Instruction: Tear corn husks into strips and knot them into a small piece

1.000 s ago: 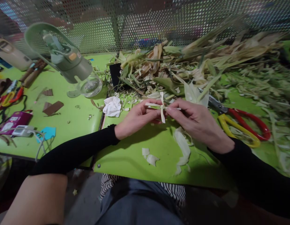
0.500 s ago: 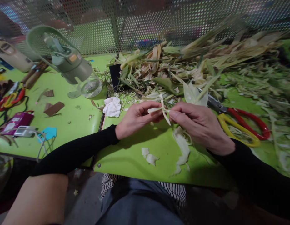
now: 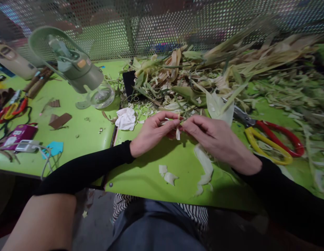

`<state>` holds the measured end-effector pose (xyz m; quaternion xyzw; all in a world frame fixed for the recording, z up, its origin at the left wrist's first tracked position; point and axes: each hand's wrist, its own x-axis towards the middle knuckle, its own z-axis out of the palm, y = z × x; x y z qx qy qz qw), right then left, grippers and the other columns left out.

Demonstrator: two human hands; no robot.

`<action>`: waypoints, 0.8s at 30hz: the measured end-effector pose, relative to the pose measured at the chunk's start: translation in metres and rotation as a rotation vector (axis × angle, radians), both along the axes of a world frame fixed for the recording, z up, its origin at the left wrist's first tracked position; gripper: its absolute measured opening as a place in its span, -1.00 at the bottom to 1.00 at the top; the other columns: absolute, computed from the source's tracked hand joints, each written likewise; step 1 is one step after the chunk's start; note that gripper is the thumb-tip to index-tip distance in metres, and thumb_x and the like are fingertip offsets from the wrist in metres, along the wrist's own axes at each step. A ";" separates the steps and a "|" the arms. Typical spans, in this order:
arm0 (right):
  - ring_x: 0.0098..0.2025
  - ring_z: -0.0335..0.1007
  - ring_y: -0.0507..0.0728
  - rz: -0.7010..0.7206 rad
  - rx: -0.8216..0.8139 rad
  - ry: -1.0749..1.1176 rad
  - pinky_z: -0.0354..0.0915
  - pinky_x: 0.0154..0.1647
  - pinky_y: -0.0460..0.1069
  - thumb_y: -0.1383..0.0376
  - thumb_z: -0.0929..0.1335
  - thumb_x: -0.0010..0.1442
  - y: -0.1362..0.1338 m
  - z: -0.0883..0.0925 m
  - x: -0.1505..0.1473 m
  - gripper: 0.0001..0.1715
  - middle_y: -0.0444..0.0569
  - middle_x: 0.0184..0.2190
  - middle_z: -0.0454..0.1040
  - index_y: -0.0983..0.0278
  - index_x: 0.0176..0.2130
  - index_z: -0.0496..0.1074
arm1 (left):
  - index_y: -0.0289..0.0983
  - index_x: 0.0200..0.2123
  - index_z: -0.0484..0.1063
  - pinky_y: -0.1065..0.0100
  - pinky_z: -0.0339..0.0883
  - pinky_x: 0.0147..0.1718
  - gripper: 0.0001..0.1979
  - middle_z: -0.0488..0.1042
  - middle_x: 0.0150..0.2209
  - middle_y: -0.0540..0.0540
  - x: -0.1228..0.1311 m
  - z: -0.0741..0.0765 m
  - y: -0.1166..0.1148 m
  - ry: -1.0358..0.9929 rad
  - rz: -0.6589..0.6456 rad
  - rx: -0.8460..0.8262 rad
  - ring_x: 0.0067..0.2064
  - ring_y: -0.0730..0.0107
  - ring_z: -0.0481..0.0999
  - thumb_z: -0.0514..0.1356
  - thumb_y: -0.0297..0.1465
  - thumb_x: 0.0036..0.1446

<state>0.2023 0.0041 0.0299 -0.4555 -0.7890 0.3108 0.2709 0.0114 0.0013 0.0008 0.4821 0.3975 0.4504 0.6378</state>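
My left hand [image 3: 156, 130] pinches a small folded piece of pale corn husk [image 3: 178, 134] between thumb and fingers; a short end hangs below the fingertips. Close beside it, my right hand [image 3: 210, 134] has thumb and forefinger pressed together at the husk's right side. Its fingers cover most of what they grip. Below the right hand, a curled husk strip [image 3: 204, 165] lies on the green table [image 3: 148, 188]. Two little husk scraps [image 3: 167, 175] rest nearer the table's front edge.
Scissors [image 3: 272, 136] with red and yellow handles lie right of my right hand. A heap of corn husks [image 3: 177, 80] spreads along the back, by a dark phone [image 3: 129, 85]. At left are a crumpled tissue [image 3: 126, 119], a green-lidded bottle [image 3: 83, 73] and a purple box [image 3: 19, 136].
The husk piece, earlier showing crossed strips sticking out between my hands, is now turned and mostly covered by my fingers. My right fingertips have shifted slightly left, closer to my left hand.
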 end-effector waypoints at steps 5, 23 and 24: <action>-0.55 0.26 0.08 -0.032 0.057 -0.153 0.10 -0.49 0.01 -0.16 0.33 0.38 -0.004 -0.008 -0.004 -0.47 -0.12 -0.56 0.44 0.17 -0.39 0.40 | -0.31 -0.19 0.47 0.50 0.36 -0.35 -0.92 0.54 -0.29 0.04 0.003 -0.002 -0.002 -0.041 0.052 -0.014 -0.38 0.63 0.45 0.29 -0.42 0.30; -0.48 0.39 0.11 -0.128 0.026 0.053 0.23 -0.42 0.03 -0.05 0.33 0.42 -0.002 -0.016 -0.003 -0.62 -0.11 -0.48 0.49 0.17 -0.24 0.44 | -0.27 -0.10 0.32 0.48 0.37 -0.32 -0.85 0.53 -0.42 0.07 0.004 0.002 -0.001 -0.048 -0.002 -0.114 -0.33 0.54 0.53 0.24 -0.52 0.34; -0.47 0.39 0.12 -0.124 0.032 0.060 0.23 -0.42 0.04 -0.07 0.33 0.41 -0.002 -0.016 -0.004 -0.61 -0.11 -0.47 0.49 0.17 -0.24 0.44 | -0.27 -0.13 0.30 0.48 0.38 -0.32 -0.84 0.55 -0.42 0.07 0.004 0.001 -0.001 -0.070 0.007 -0.144 -0.34 0.55 0.53 0.25 -0.52 0.33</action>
